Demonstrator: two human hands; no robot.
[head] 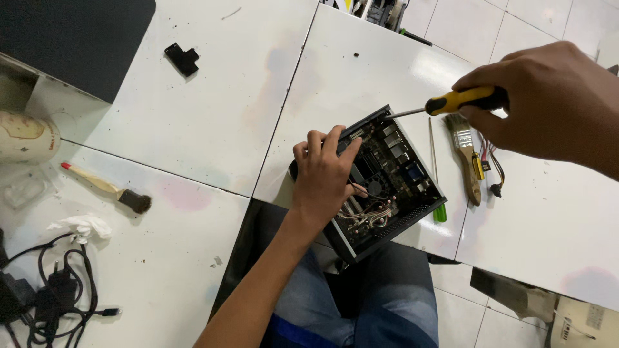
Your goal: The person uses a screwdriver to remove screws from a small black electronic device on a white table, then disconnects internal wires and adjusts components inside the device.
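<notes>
Under the left hand, 1 opened black metal computer case with its circuit board showing is lying across the edge of the white table, over the person's lap. That hand is pressing down flat on the case's near end, fingers spread, gripping nothing. Up and to the right, the right hand is closing in a fist around 1 screwdriver with a yellow and black handle, its metal shaft pointing at the case's far corner. Below the right hand, 1 wooden-handled paintbrush and 1 green-handled screwdriver are lying just beside the case. Far left of the left hand, 1 second, dark-bristled brush is lying on the table.
</notes>
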